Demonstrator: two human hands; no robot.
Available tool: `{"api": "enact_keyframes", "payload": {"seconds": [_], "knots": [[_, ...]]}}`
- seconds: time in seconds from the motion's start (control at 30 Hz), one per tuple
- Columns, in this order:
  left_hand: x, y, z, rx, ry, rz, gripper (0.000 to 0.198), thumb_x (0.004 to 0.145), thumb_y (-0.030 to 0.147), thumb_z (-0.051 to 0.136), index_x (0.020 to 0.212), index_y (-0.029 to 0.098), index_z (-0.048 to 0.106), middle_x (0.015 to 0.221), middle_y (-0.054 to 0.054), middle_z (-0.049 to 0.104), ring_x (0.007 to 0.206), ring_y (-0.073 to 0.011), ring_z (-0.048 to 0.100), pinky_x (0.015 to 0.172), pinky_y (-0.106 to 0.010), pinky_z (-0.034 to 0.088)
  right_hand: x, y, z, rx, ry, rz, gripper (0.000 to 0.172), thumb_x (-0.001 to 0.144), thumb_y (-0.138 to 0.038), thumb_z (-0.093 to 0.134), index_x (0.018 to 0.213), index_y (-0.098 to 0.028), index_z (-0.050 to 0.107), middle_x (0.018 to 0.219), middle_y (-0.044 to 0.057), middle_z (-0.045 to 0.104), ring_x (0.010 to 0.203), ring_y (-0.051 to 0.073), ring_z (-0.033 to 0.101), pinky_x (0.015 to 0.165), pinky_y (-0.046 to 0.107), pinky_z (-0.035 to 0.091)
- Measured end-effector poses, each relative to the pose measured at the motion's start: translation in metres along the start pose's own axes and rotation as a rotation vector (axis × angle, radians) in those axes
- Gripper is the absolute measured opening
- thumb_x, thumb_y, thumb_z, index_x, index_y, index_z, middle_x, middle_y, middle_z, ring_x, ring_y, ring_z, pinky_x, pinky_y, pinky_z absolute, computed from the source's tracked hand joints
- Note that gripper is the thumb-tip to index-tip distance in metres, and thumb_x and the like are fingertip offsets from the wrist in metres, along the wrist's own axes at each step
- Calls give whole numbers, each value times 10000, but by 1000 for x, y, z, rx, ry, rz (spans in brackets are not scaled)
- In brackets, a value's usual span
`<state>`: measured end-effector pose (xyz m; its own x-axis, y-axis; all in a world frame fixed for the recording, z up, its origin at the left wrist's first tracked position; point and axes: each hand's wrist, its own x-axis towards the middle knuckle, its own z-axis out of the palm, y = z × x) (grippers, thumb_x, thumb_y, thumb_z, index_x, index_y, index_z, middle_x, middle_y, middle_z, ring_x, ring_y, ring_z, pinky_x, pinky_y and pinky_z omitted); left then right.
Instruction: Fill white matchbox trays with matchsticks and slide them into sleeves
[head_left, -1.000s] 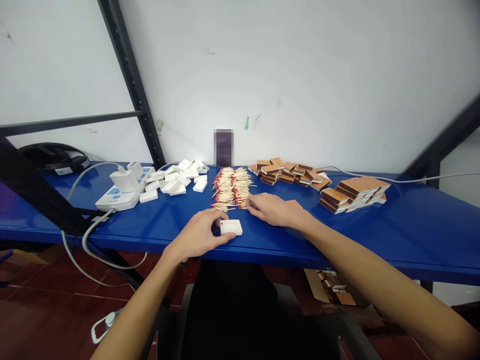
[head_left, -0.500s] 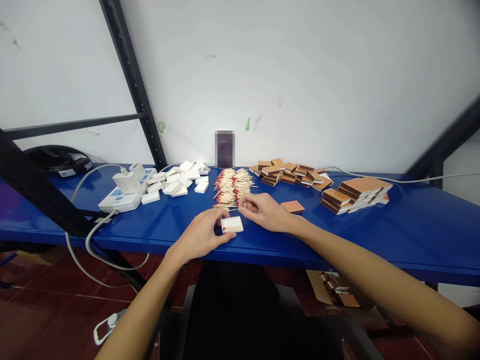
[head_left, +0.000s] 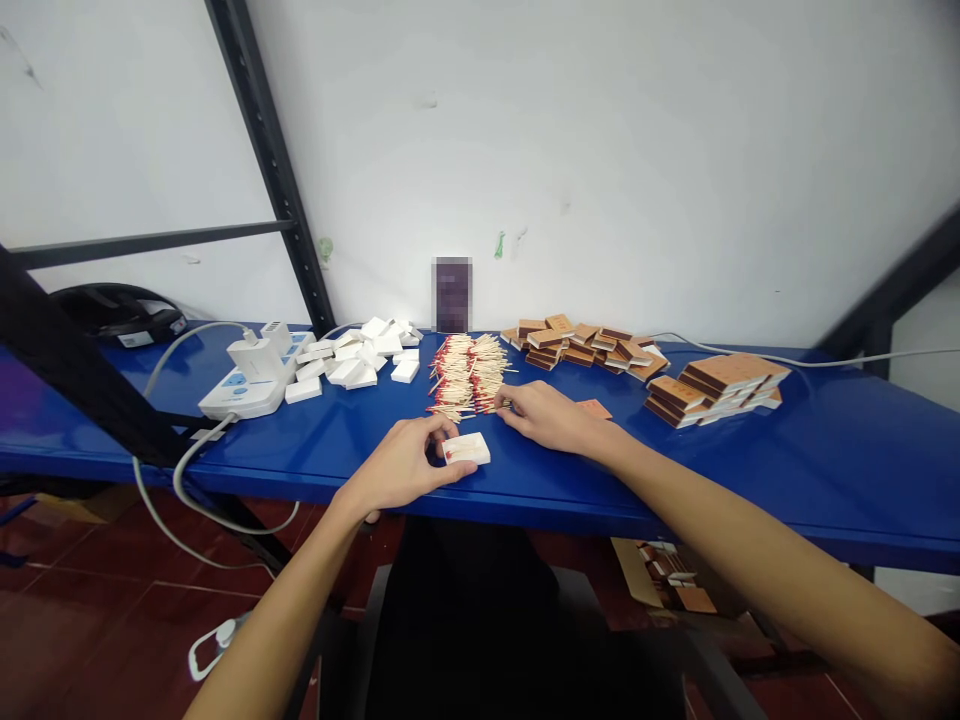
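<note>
My left hand (head_left: 409,460) grips a small white matchbox tray (head_left: 468,448) between thumb and fingers, close to the table's front edge. A few red-headed matchsticks lie inside that tray, at least partly against its left end. Beyond it is a heap of matchsticks (head_left: 469,375) in two side-by-side rows. My right hand (head_left: 544,415) touches the heap's near right edge, its fingertips pinched on matchsticks there; how many is hidden. Partly behind my right wrist lies a single brown matchbox sleeve (head_left: 596,409).
White trays (head_left: 360,352) are piled left of the matchsticks, beside a power strip (head_left: 244,397) with cables. Brown matchbox sleeves (head_left: 581,345) lie loose at the back right. Stacked matchboxes (head_left: 712,388) stand farther right. A dark pixelated rectangle (head_left: 452,295) leans at the wall.
My right hand has shifted slightly right and away from the tray, onto the heap's edge. The tray stays in my left hand, and more matchsticks show in it.
</note>
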<state>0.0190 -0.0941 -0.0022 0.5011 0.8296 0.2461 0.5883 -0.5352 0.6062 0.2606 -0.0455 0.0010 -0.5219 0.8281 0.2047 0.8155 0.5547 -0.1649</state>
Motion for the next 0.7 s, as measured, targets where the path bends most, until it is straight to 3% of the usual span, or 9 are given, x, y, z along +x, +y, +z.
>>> {"api": "enact_keyframes", "payload": {"seconds": [0.13, 0.53, 0.7], "knots": [[0, -2, 1, 14, 33, 17, 338, 764, 436, 717, 997, 196, 667, 771, 16, 609, 676, -152, 529, 632, -269, 404, 1, 2, 1, 14, -7, 2, 131, 938, -215, 491, 900, -183, 612, 781, 42, 652, 687, 157, 559, 614, 255, 297], [1, -5, 0, 28, 87, 129, 315, 796, 344, 706, 1086, 222, 683, 935, -22, 624, 788, -170, 561, 738, -287, 453, -2, 5, 1, 78, -63, -15, 175, 982, -302, 450, 917, -196, 573, 814, 44, 637, 719, 170, 545, 623, 260, 312], [1, -2, 1, 100, 78, 96, 316, 831, 432, 685, 1060, 215, 684, 971, -32, 641, 814, -186, 575, 761, -304, 450, -5, -8, -6, 231, 93, -95, 202, 996, -333, 408, 945, -185, 535, 759, 20, 582, 661, 154, 486, 632, 263, 330]]}}
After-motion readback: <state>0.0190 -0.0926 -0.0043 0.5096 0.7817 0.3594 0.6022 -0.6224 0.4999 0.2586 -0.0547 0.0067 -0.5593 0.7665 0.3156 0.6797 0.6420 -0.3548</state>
